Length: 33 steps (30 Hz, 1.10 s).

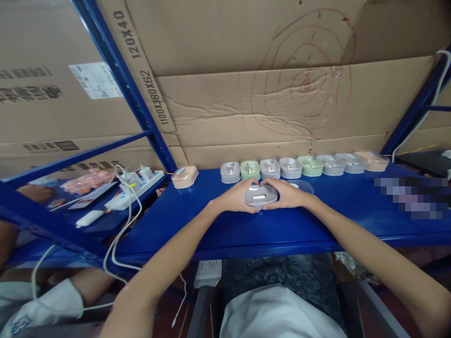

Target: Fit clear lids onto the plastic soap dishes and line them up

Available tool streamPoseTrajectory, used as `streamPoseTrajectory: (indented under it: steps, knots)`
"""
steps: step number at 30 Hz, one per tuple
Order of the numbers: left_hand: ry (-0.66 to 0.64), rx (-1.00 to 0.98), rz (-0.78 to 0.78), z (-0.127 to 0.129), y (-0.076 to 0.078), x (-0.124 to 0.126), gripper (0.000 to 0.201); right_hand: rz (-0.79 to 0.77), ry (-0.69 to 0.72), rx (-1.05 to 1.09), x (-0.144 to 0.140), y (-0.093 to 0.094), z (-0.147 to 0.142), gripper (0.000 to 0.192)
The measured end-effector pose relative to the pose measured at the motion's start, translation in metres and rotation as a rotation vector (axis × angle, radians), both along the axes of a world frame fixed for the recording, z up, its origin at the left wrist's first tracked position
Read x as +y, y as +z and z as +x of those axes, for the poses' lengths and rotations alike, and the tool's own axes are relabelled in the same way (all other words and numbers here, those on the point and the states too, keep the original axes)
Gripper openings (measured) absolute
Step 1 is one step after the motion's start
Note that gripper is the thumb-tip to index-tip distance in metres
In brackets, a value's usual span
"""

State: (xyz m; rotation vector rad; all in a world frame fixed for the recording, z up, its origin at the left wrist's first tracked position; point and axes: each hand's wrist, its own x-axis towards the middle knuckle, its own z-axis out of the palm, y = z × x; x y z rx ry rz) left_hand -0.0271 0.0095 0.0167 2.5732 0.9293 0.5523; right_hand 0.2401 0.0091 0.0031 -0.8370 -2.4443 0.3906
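Observation:
A grey rounded plastic box (260,191) with a white oblong piece on its face is held between my two hands, low over the blue shelf. My left hand (237,196) wraps its left side and my right hand (287,193) its right side, fingers and thumbs closed around the rim. Behind my right hand lies a clear plastic cover (305,187), partly hidden by that hand. Just beyond, a row of similar boxes stands along the back, among them a green box (250,170) and a grey box (270,169).
A peach box (185,177) sits apart at the left of the blue shelf (169,220). Further left are a power strip (134,190), looping white cables and a blue upright post (123,80). Cardboard (218,103) backs the shelf. Another person's arm (95,284) shows at lower left.

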Motion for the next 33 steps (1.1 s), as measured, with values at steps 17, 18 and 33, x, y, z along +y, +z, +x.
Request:
streamPoseTrajectory:
  steps: [17,18,33]
  knots:
    - [0.035,-0.013,-0.029,0.0033,0.0023,-0.0031,0.098,-0.113,0.016,0.083,-0.0008,0.0076,-0.0003,0.046]
    - [0.036,-0.015,-0.031,0.0033,0.0021,-0.0031,0.099,-0.114,0.013,0.085,-0.0009,0.0079,-0.0003,0.047]
    - [0.055,-0.011,-0.06,0.0014,0.0048,-0.0012,0.126,-0.264,-0.015,0.251,0.0058,0.0085,0.0019,0.047]
